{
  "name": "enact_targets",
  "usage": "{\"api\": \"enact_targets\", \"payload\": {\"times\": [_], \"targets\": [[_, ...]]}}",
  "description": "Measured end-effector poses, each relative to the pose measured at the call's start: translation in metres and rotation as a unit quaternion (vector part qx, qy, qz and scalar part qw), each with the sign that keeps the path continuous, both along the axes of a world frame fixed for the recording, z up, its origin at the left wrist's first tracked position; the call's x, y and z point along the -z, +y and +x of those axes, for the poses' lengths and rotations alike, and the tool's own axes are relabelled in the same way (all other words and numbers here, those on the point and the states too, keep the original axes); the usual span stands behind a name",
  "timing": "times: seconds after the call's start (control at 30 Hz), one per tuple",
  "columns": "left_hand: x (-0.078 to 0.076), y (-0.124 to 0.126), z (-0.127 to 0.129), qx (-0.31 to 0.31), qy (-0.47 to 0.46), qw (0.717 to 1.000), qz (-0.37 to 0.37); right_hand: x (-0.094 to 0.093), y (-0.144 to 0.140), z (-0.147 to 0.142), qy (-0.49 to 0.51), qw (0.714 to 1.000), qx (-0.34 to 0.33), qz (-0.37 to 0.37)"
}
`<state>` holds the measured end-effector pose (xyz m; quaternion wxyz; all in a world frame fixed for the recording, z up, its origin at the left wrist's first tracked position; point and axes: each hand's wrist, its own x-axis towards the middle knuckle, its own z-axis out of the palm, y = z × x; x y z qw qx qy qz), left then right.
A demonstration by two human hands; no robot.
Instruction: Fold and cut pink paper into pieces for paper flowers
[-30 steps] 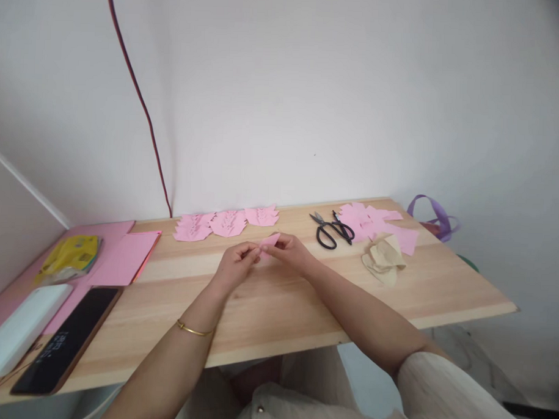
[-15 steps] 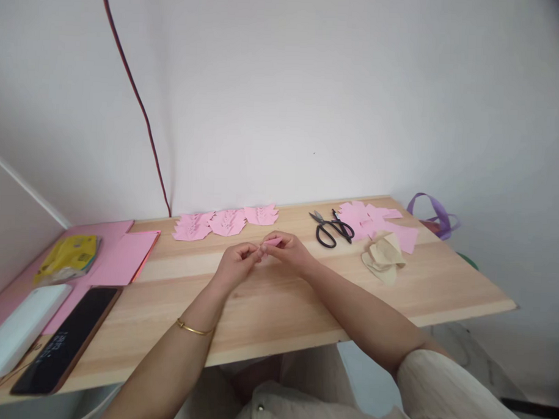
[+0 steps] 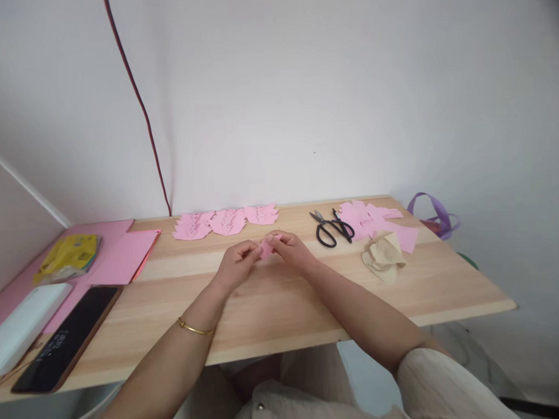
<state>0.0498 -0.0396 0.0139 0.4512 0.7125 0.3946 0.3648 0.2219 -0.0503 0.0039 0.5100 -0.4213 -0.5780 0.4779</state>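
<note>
A small piece of pink paper (image 3: 266, 248) is pinched between my two hands over the middle of the table. My left hand (image 3: 238, 261) grips its left side with thumb and fingers. On the other side, my right hand (image 3: 288, 249) holds its upper right part, and the fingers hide much of the paper. Just beyond my hands, pink cut-paper shapes with raised folded points (image 3: 228, 221) lie in a row near the wall. Black-handled scissors (image 3: 325, 232) rest to the right of my right hand, beside a dark pen-like item (image 3: 342, 226).
Pink paper scraps (image 3: 375, 222) and a crumpled beige cloth-like piece (image 3: 383, 256) lie at right. Pink sheets (image 3: 122, 256), a yellow packet (image 3: 71, 257), a white box-like item (image 3: 25, 329) and a phone (image 3: 68, 339) occupy the left. A purple ribbon (image 3: 433, 215) hangs past the table's right edge.
The pink paper has turned or opened between my fingers: it pointed to the right before, and now more of its surface shows between my hands. My hands stay in nearly the same place.
</note>
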Motion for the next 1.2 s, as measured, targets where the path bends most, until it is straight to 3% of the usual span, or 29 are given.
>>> {"api": "enact_targets", "payload": {"times": [0.2, 0.5, 0.9, 1.03, 1.2], "targets": [[-0.004, -0.001, 0.0, -0.004, 0.005, 1.0, -0.013, -0.005, -0.003, 0.0, -0.014, 0.999, -0.03, 0.006], [0.004, -0.004, 0.004, 0.036, -0.029, 0.994, -0.098, -0.003, -0.003, -0.001, 0.013, 1.0, 0.0, -0.015], [0.005, -0.004, 0.005, 0.025, -0.008, 0.996, -0.09, 0.011, 0.003, -0.001, 0.066, 0.997, -0.029, -0.043], [0.009, -0.002, 0.006, 0.005, -0.059, 0.993, -0.1, 0.007, 0.003, 0.002, 0.009, 1.0, -0.025, -0.004], [0.007, 0.001, 0.002, -0.01, -0.026, 0.999, -0.045, -0.001, -0.003, 0.001, -0.066, 0.997, -0.007, 0.031]]}}
